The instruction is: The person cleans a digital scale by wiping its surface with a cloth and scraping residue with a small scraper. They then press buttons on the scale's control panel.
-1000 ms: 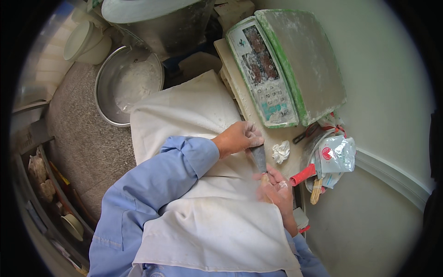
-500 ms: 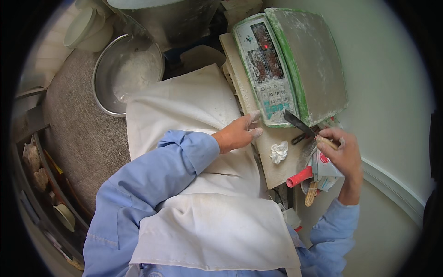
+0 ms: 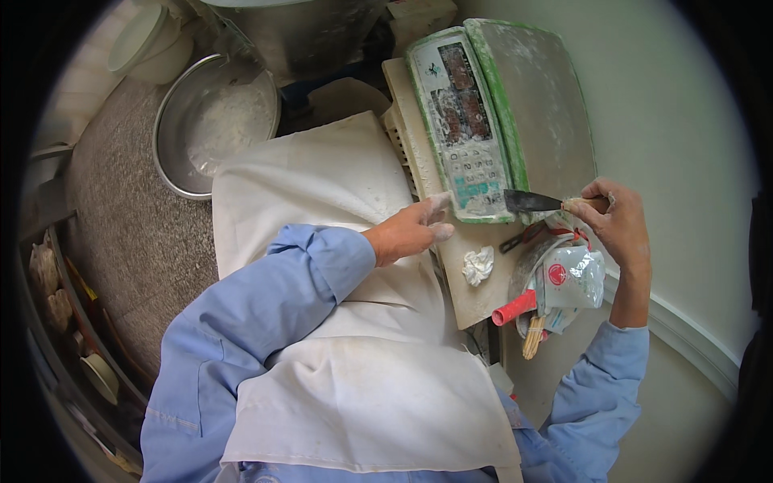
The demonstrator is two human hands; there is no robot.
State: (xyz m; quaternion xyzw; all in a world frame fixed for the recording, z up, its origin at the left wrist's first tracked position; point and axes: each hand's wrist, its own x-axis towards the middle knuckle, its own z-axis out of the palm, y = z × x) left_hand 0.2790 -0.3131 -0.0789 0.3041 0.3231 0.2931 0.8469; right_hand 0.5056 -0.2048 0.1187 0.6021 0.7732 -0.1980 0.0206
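Note:
My right hand (image 3: 613, 224) is closed round the wooden handle of a scraper (image 3: 538, 202). Its dark flat blade points left, over the near end of a flour-dusted digital scale (image 3: 475, 179) with green edges. My left hand (image 3: 407, 232), floury at the fingertips, is beside the scale's lower left corner; its fingers are slightly bent and apart, with nothing visible in them. On the board (image 3: 463, 304) under the scale lies a crumpled white tissue (image 3: 478, 266). Between the tissue and the scale is a dark-handled tool (image 3: 513, 242), partly hidden.
A metal bowl (image 3: 159, 151) with white flour stands on the grey floor (image 3: 121, 193) at left. Below my right hand hangs a clear bag (image 3: 581, 274), beside a red tube (image 3: 513, 307) and bundled wooden sticks (image 3: 532, 338). A pale wall (image 3: 676, 161) bounds the right. White tubs (image 3: 153, 48) stand far left.
My right hand has moved away and to the right with the scraper, its blade turning from slanted to nearly level. It has uncovered the bag. My left hand stays near the scale's corner.

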